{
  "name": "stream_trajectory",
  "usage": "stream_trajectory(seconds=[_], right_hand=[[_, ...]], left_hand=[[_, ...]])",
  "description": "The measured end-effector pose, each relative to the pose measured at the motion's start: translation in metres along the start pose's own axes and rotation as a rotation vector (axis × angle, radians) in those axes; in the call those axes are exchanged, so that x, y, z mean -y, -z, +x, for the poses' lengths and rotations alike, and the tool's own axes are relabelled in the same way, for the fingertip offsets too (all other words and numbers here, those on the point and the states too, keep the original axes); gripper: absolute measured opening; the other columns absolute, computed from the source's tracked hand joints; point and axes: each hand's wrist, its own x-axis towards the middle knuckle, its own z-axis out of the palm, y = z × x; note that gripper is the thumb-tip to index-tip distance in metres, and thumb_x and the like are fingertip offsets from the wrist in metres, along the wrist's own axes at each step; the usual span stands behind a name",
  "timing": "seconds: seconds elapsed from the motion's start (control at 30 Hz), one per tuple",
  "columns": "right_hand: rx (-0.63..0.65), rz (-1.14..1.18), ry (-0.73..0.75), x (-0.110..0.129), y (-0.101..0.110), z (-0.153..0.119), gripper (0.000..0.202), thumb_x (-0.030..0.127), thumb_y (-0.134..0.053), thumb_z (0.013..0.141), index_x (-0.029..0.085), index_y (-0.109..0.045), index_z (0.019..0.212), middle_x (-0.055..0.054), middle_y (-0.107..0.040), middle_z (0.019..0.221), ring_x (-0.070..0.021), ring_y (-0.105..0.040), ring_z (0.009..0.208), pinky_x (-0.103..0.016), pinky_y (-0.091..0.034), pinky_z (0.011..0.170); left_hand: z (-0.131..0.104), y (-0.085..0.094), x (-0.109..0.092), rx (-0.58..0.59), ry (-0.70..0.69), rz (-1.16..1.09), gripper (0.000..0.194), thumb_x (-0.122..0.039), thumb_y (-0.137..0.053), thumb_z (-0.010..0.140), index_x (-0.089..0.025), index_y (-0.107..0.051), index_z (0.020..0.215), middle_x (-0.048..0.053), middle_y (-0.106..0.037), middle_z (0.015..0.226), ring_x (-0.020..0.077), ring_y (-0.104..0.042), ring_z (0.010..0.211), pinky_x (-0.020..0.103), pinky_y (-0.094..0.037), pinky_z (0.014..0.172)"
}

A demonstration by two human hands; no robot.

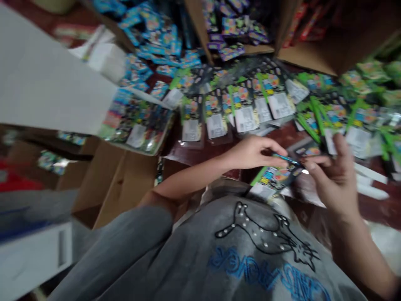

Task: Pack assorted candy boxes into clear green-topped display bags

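Observation:
Between finger and thumb, my left hand [260, 152] pinches one end of a small blue packet [287, 159]. The fingers of my right hand [328, 171] close on the packet's other end, where dark, shiny wrapping shows. Just below both hands, a printed green and black pouch [275, 177] lies at the table's near edge, close to my body. Beyond the hands, several similar pouches [216, 115] with pale labels lie side by side in a row. Motion blurs the fingertips of my right hand.
Cardboard compartments hold blue packets [156, 29], purple packets [232, 29] and red packets [313, 21] at the back. More green pouches [360, 117] lie to the right. A display box [138, 121] and an open carton [106, 184] are on the left.

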Motion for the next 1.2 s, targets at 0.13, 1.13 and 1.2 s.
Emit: stream_trajectory(seconds=[0.13,1.13,1.2], right_hand=[[0.108,0.159,0.152,0.0,0.002,-0.006,0.085,0.05,-0.076,0.094,0.044,-0.032,0.167,-0.004,-0.08,0.106,-0.0264,-0.079,0.097,-0.048,-0.067,0.095],[0.403,-0.47,0.569,0.039,-0.01,0.036,0.025,0.043,-0.064,0.101,0.049,-0.073,0.124,-0.006,-0.079,0.119,-0.0336,-0.076,0.109,-0.064,-0.06,0.098],[0.529,-0.384,0.485,0.044,-0.019,0.051,0.036,0.052,-0.066,0.098,0.056,-0.069,0.133,-0.002,-0.08,0.123,-0.0328,-0.079,0.107,-0.061,-0.064,0.095]], left_hand=[[-0.002,0.0,0.002,-0.117,0.117,-0.104,0.016,-0.028,-0.081,0.084,-0.019,-0.082,0.097,0.006,-0.084,0.103,0.0167,-0.078,0.093,0.034,-0.062,0.094],[-0.038,0.009,-0.001,-0.221,-0.073,0.203,0.011,-0.027,-0.07,0.1,-0.02,-0.078,0.104,0.007,-0.083,0.117,0.0171,-0.078,0.11,0.033,-0.059,0.104],[-0.057,0.042,-0.002,-0.261,-0.105,0.334,0.017,-0.029,-0.068,0.103,-0.022,-0.077,0.115,0.007,-0.079,0.132,0.0182,-0.074,0.124,0.034,-0.056,0.111]])
